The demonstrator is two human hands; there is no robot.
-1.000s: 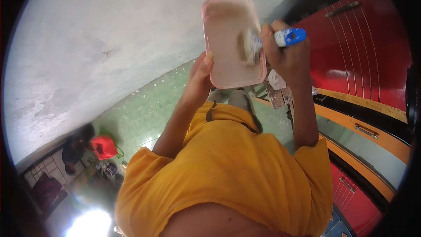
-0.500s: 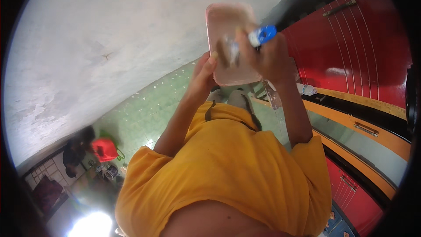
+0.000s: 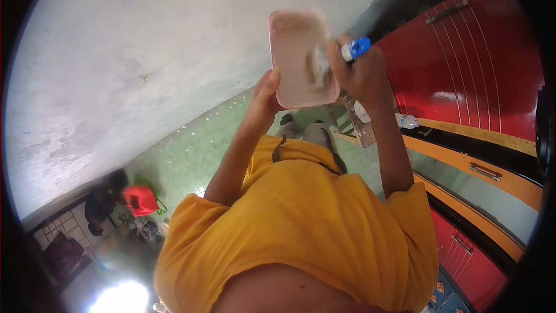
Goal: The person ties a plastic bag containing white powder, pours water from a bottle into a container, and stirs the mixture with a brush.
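Observation:
My left hand (image 3: 265, 94) is closed on the left edge of a pale pink rectangular tray (image 3: 289, 52), thumb over its rim. Whitish, paint-like residue coats the tray's inside. In my right hand (image 3: 364, 78) is a paintbrush with a blue-and-white handle (image 3: 355, 49), its end sticking up past my fingers. The brush's bristles (image 3: 319, 68) are blurred by motion and lie over the right part of the tray; whether they touch its bottom I cannot tell.
A patchy whitish wall (image 3: 174, 35) rises ahead and to the left. Red cabinet doors (image 3: 463, 64) stand on the right, with a clear bottle (image 3: 409, 121) on the ledge below. On the green tiled floor (image 3: 179, 150) lies a red bag (image 3: 141, 199) at the left.
My right hand has moved the brush rightward and slightly down across the tray. The tray has shifted a little to the left in my left hand.

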